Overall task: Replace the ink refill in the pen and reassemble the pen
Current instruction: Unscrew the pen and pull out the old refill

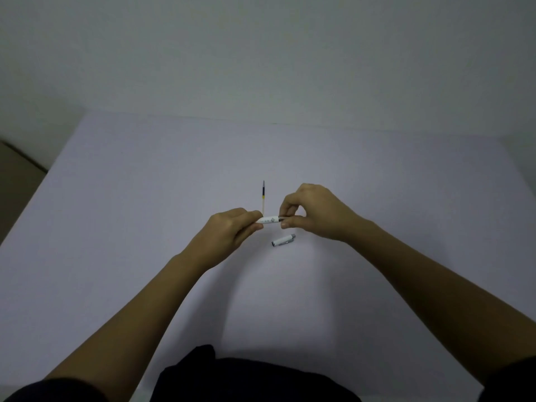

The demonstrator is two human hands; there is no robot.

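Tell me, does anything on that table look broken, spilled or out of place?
Nothing stands out. The pen cap and a loose refill lie apart on the table, as you would expect mid-job. The left hand and right hand hold the pen barrel between them. No ink marks show.

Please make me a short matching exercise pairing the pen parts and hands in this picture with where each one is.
Things:
1. pen barrel
2. pen cap
3. ink refill
4. right hand

Places:
A. lying on the table beyond the hands
B. pinching the barrel's dark end
C. held between both hands
D. lying on the table nearer the person than the hands

Pairs: 1-C, 2-D, 3-A, 4-B. The left hand grips the barrel's other end.
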